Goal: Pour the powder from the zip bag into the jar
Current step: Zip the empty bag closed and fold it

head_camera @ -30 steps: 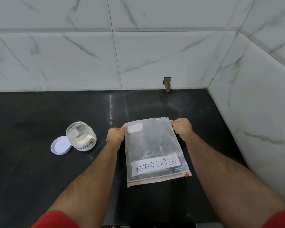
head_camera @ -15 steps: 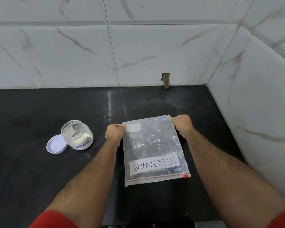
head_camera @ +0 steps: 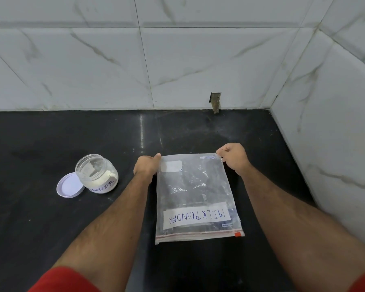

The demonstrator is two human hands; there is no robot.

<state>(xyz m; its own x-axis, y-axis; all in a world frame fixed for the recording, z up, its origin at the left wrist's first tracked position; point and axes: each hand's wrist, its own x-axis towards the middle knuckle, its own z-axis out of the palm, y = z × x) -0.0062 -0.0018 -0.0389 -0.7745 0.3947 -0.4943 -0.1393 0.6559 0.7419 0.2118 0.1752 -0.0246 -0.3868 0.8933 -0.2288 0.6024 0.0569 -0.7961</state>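
Observation:
A clear zip bag [head_camera: 195, 192] labelled MILK POWDER lies flat on the black counter [head_camera: 40, 218], its red zip edge towards me. It looks nearly empty. My left hand [head_camera: 146, 166] pinches the bag's far left corner and my right hand [head_camera: 234, 158] pinches the far right corner. Left of the bag stands an open clear jar [head_camera: 97, 173] with white powder in its bottom and a label reading POWDER. Its white lid [head_camera: 69, 185] lies upturned against the jar's left side.
White marble-look tiled walls close the counter at the back [head_camera: 177, 66] and on the right [head_camera: 335, 154]. A small rusty cut-out [head_camera: 215, 102] sits in the back wall at counter level.
Both hands stay pinched on the bag's far corners; the bag has been pulled flatter and straighter on the counter. The jar and lid have not moved.

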